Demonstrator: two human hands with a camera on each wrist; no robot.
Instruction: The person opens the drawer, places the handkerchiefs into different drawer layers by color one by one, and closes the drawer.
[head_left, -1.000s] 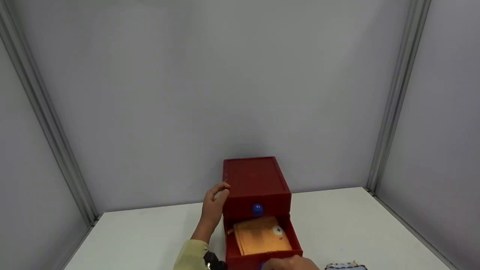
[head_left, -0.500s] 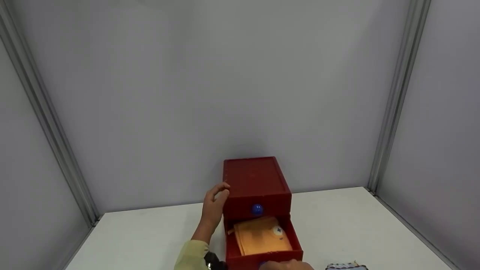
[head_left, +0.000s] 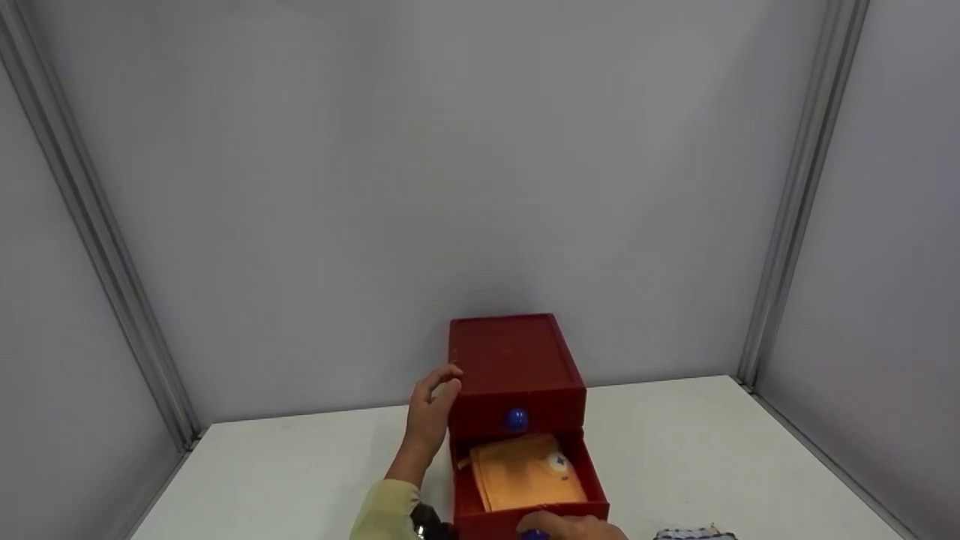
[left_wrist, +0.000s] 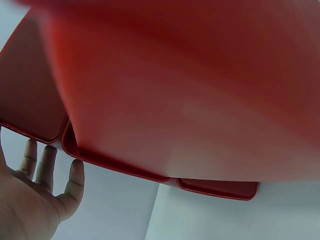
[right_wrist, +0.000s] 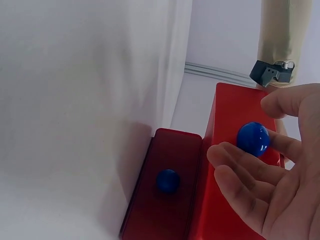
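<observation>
Head view, right hand (head_left: 574, 526) at the near edge, fingers loosely curled about the lower drawer's blue knob (right_wrist: 253, 139), open lower drawer (head_left: 525, 517) holding an orange folded cloth (head_left: 525, 472), left hand (head_left: 429, 409) with relaxed fingers against the red drawer box (head_left: 514, 364), white table (head_left: 300, 480), grey wall (head_left: 420, 165) behind.

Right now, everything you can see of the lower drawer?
The lower drawer is dark red like its box and pulled out toward the person. It holds a folded orange cloth with a small white patch. Its blue knob sits between the right hand's thumb and fingers. The left hand rests against the box's side.
</observation>
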